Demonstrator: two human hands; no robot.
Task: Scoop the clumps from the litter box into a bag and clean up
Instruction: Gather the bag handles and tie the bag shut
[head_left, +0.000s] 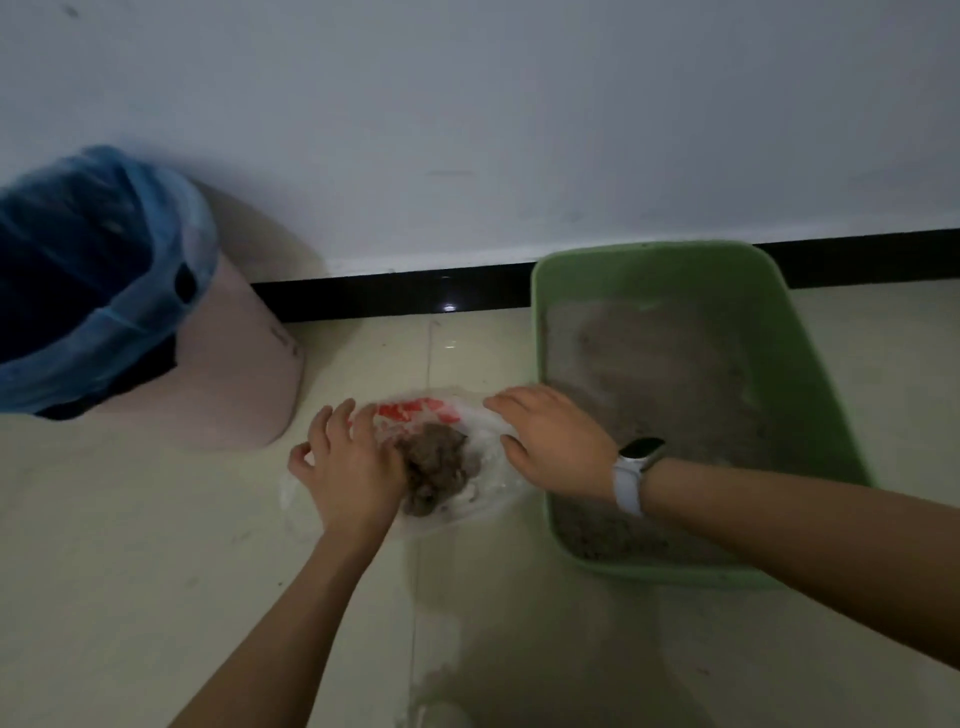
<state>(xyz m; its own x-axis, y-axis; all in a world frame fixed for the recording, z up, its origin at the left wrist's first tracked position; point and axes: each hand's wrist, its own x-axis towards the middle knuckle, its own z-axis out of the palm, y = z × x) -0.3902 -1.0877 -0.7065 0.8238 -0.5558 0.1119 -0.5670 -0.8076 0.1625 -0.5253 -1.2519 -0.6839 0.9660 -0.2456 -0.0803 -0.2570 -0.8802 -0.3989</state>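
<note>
A thin white plastic bag (485, 434) with red print lies flat on the tiled floor, left of the green litter box (675, 564). A pile of grey-brown clumps (434, 465) sits on the bag. My left hand (345, 462) rests on the bag's left side with fingers spread, touching the clumps' edge. My right hand (558, 441), with a white watch on its wrist, lies on the bag's right edge with fingers extended. The litter box holds grey litter (670, 374). No scoop is visible.
A pink bin (244, 374) lined with a blue bag (78, 291) stands at the left by the wall. A black skirting board (395, 296) runs along the white wall. Pale floor tiles spread toward me.
</note>
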